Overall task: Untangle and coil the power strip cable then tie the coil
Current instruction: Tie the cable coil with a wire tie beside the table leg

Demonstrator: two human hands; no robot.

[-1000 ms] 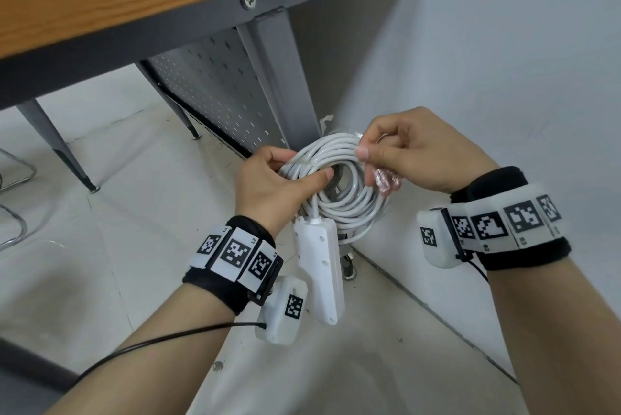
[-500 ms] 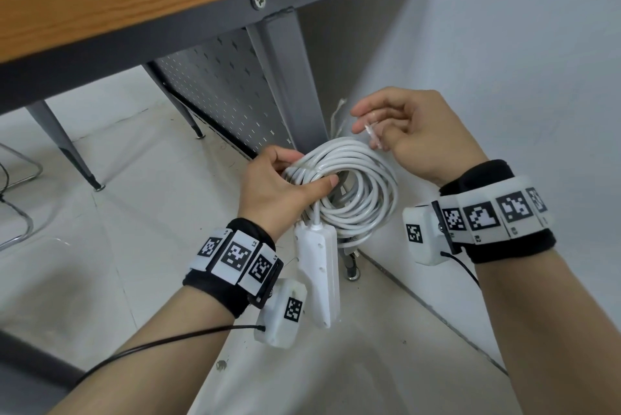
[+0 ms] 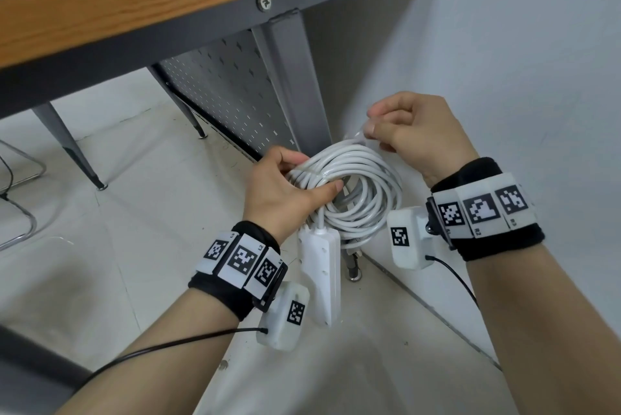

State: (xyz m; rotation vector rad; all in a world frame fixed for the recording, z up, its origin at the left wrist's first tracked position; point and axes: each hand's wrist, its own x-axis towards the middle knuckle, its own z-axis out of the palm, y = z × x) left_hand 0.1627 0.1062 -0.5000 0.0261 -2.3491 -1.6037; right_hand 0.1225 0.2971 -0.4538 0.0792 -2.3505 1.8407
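Observation:
A white power strip cable is wound into a round coil (image 3: 366, 199) held in the air below a desk. My left hand (image 3: 282, 192) grips the coil's left side, thumb across the strands. The white power strip body (image 3: 321, 273) hangs straight down from the coil beside my left wrist. My right hand (image 3: 416, 132) is above the coil's upper right, fingers pinched on a thin pale tie strip (image 3: 361, 135) that leads down to the coil's top. How the strip sits around the strands is hidden by my fingers.
A wooden desk top (image 3: 134, 8) with a dark metal frame, a perforated panel (image 3: 232, 88) and a grey leg (image 3: 295, 78) stands just behind the coil. A white wall (image 3: 504, 45) is at the right. Chair legs (image 3: 20, 179) stand at far left on the pale floor.
My right hand has lifted from the coil's right side to above its top, pulling the thin strip upward. The left hand has kept its hold on the coil.

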